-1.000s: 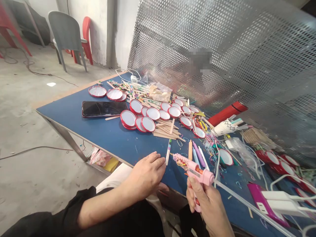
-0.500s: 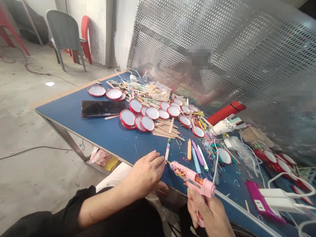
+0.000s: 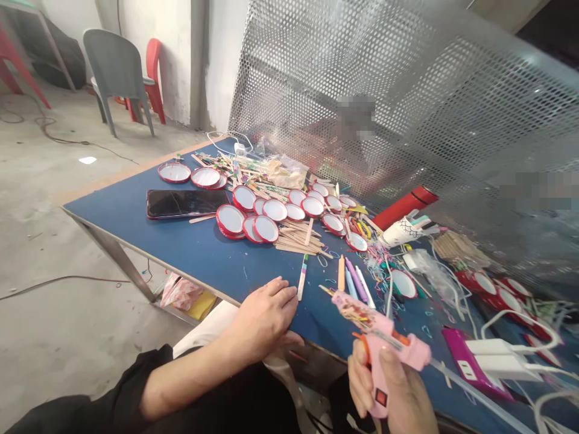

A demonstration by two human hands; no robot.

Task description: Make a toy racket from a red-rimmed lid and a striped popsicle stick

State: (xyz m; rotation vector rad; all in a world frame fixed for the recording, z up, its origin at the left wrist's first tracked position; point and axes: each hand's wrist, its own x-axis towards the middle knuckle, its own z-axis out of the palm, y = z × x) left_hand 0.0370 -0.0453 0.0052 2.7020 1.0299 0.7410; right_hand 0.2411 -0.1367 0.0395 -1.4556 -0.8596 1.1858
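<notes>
My right hand [image 3: 392, 389] is wrapped round the handle of a pink hot glue gun [image 3: 375, 325], its nozzle pointing up and left over the table. A clear glue stick [image 3: 470, 389] trails from the back of the gun. At the table's front edge lies my left hand [image 3: 266, 319], palm down, fingers stretched out and thumb apart. Just beyond its fingertips is a wooden craft stick [image 3: 303, 278] with green, white and purple bands. Whether a fingertip touches the stick I cannot tell.
Red-rimmed jar lids [image 3: 274, 210], plain craft sticks [image 3: 298, 240] and markers [image 3: 351, 283] lie across the blue table [image 3: 194, 253]. A phone [image 3: 185, 204] is at left. To the right are a red flask [image 3: 406, 207], a pen cup [image 3: 402, 231] and a purple power strip [image 3: 470, 364] with cords.
My right hand has drawn the glue gun rightward, so its nozzle is away from the banded craft stick's near end. My left hand has stayed nearly in place.
</notes>
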